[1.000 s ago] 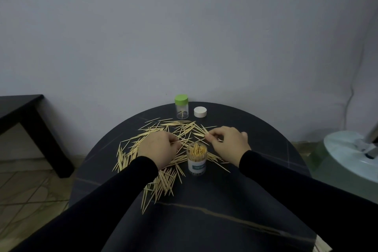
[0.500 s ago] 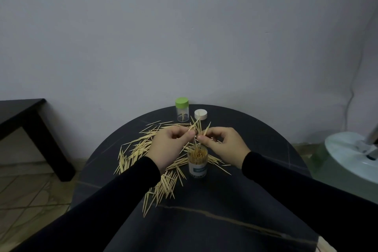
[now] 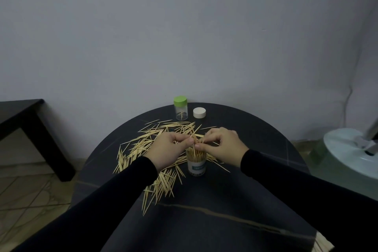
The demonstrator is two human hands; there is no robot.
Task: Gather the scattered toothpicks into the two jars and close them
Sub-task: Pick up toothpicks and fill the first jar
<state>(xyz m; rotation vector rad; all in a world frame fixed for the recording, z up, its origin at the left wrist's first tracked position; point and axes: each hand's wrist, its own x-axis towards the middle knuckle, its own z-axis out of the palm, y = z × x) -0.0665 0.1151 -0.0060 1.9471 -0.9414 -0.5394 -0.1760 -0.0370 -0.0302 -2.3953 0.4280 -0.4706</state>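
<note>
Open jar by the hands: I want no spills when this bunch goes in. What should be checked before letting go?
1. Open jar upright on the table: ok.
2. Mouth uncovered, white lid set aside at the back: ok.
3. Left hand and right hand both pinch the bunch above the mouth: ok.
4. Bunch lined up straight with the jar: not ok, it leans and fans out.
5. Room left in the jar: cannot tell, it already looks well filled.
6. Green-lidded jar ready for the scattered toothpicks: not ok, its lid is on.
</note>
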